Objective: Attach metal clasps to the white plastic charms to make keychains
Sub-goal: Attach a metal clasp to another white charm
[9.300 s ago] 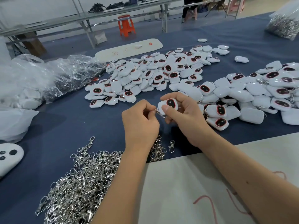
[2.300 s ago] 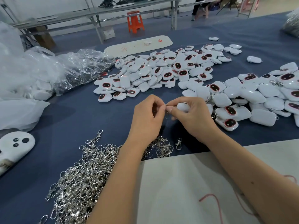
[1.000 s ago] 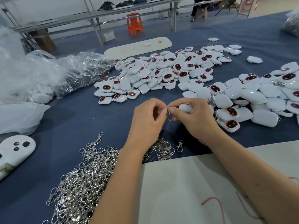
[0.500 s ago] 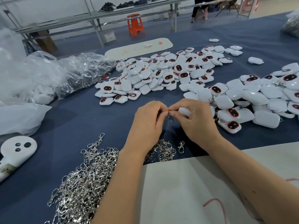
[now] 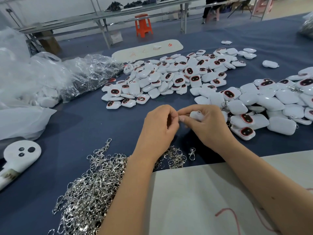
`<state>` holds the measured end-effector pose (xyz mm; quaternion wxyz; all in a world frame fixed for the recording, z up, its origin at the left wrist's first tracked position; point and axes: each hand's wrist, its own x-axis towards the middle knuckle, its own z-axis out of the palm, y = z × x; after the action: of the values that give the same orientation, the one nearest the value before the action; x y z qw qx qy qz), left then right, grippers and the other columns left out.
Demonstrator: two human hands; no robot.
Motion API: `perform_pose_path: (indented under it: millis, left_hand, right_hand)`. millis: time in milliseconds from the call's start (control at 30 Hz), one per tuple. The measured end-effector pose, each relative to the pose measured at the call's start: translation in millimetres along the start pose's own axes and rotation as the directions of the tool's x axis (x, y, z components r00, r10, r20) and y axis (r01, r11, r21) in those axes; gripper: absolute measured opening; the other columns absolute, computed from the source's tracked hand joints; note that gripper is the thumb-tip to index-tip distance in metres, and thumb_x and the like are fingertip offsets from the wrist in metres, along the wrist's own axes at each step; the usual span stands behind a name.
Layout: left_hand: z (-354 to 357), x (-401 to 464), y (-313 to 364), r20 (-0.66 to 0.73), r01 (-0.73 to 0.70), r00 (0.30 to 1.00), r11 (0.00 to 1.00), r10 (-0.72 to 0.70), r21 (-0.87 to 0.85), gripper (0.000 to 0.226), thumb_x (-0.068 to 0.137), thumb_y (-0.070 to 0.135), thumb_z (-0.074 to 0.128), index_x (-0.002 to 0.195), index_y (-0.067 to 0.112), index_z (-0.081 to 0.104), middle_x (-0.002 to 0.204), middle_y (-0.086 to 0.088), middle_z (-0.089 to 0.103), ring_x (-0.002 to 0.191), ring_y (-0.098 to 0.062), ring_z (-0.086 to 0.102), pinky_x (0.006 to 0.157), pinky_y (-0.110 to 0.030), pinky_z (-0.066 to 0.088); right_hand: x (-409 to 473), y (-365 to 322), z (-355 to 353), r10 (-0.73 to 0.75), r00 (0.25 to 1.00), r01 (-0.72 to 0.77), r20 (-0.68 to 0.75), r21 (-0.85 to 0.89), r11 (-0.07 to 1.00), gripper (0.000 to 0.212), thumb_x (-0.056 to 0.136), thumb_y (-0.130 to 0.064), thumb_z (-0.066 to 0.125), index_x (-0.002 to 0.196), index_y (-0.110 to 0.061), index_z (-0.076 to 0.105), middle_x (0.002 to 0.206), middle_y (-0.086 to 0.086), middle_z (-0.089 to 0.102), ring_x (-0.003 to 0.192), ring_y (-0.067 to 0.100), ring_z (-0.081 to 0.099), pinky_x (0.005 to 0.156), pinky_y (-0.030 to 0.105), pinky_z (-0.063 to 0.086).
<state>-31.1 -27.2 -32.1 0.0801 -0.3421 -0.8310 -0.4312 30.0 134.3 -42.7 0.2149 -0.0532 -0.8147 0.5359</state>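
Your right hand (image 5: 205, 123) holds one white charm (image 5: 194, 114) with curled fingers, above the blue tabletop (image 5: 84, 129) near its middle. Your left hand (image 5: 158, 128) is just beside it, its fingers pinched on a small metal clasp (image 5: 179, 117) at the edge of the charm; the clasp is mostly hidden. The two hands touch at the fingertips. A pile of loose clasps (image 5: 91, 187) lies under your left forearm. Many more charms (image 5: 171, 78) lie spread farther back and to your right.
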Motion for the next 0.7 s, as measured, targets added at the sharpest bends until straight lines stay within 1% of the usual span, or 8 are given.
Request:
perform_pose_path:
  millis: [67,100,133,233,333,400,567,700]
  left_hand:
    - [0.1,0.2,1.6,-0.016,-0.006,1.0,1.0,0.005,-0.015,0.012,0.093,0.015,0.064,0.084,0.024,0.062,0.082,0.011,0.064,0.078,-0.014,0.062,0.069,-0.035,0.052]
    - [0.1,0.2,2.6,-0.024,-0.013,1.0,1.0,0.012,-0.024,0.012,0.093,0.015,0.064,0.084,0.023,0.062,0.082,0.01,0.064,0.079,-0.014,0.063,0.068,-0.034,0.052]
    - [0.3,-0.1,3.6,-0.033,-0.022,0.999,0.999,0.021,-0.033,0.012,0.094,0.015,0.064,0.085,0.023,0.063,0.082,0.01,0.065,0.079,-0.015,0.063,0.068,-0.033,0.051]
    - [1.0,-0.4,5.3,-0.045,-0.036,0.998,0.998,0.033,-0.051,0.011,0.094,0.014,0.064,0.085,0.02,0.064,0.082,0.009,0.066,0.079,-0.016,0.064,0.069,-0.035,0.051]
    - [1.8,-0.5,5.8,-0.039,-0.025,0.999,0.998,0.023,-0.058,0.011,0.095,0.013,0.064,0.086,0.02,0.065,0.083,0.009,0.066,0.08,-0.015,0.063,0.07,-0.034,0.051]
    - [2.3,-0.7,6.4,-0.042,-0.027,0.999,0.998,0.025,-0.062,0.01,0.095,0.012,0.064,0.087,0.019,0.066,0.084,0.008,0.066,0.079,-0.015,0.063,0.07,-0.033,0.051]
    - [4.7,0.5,5.1,-0.071,-0.025,0.997,0.996,0.019,-0.09,0.01,0.097,0.014,0.062,0.09,0.02,0.065,0.085,0.009,0.067,0.08,-0.016,0.064,0.071,-0.035,0.052]
    - [4.6,-0.3,3.5,-0.107,-0.026,0.994,0.995,0.016,-0.096,0.012,0.099,0.011,0.058,0.091,0.018,0.064,0.086,0.01,0.067,0.084,-0.014,0.066,0.076,-0.038,0.054]
  right_hand:
    - [0.4,0.2,-2.4,0.043,0.998,-0.045,0.036,0.059,0.997,0.01,0.093,-0.018,0.078,0.09,-0.026,0.082,0.063,-0.008,0.071,0.054,0.0,0.058,0.056,0.011,0.043]
    - [0.9,0.0,-3.5,0.059,0.997,-0.063,0.05,0.084,0.994,0.011,0.094,-0.018,0.077,0.088,-0.025,0.082,0.061,-0.005,0.07,0.052,0.0,0.056,0.053,0.012,0.042]
    - [1.3,-0.6,-4.5,0.065,0.996,-0.07,0.056,0.107,0.992,0.012,0.094,-0.017,0.076,0.087,-0.024,0.082,0.061,-0.003,0.07,0.053,0.002,0.056,0.053,0.012,0.042]
    - [1.0,-0.7,-5.4,0.033,0.999,-0.038,0.039,0.142,0.989,0.013,0.094,-0.011,0.076,0.087,-0.02,0.082,0.067,-0.002,0.073,0.063,0.01,0.062,0.062,0.019,0.05]
    - [-0.8,-0.4,-4.6,-0.022,1.0,0.021,0.015,0.101,0.995,0.013,0.094,-0.007,0.074,0.089,-0.016,0.081,0.067,-0.005,0.071,0.063,0.006,0.061,0.064,0.017,0.049]
    - [-1.6,-1.1,-3.5,-0.056,0.998,0.055,-0.002,0.095,0.994,0.014,0.094,-0.004,0.074,0.09,-0.015,0.081,0.071,-0.005,0.073,0.065,0.006,0.062,0.066,0.016,0.049]
    - [-2.1,-1.9,-1.7,-0.11,0.992,0.114,-0.055,0.07,0.991,0.013,0.094,-0.004,0.074,0.091,-0.015,0.08,0.083,-0.008,0.077,0.079,0.006,0.069,0.078,0.02,0.054]
    - [-1.7,-1.7,1.6,-0.151,0.987,0.154,-0.057,0.047,0.987,0.013,0.094,-0.004,0.074,0.091,-0.014,0.08,0.082,-0.012,0.075,0.08,0.006,0.07,0.077,0.018,0.053]
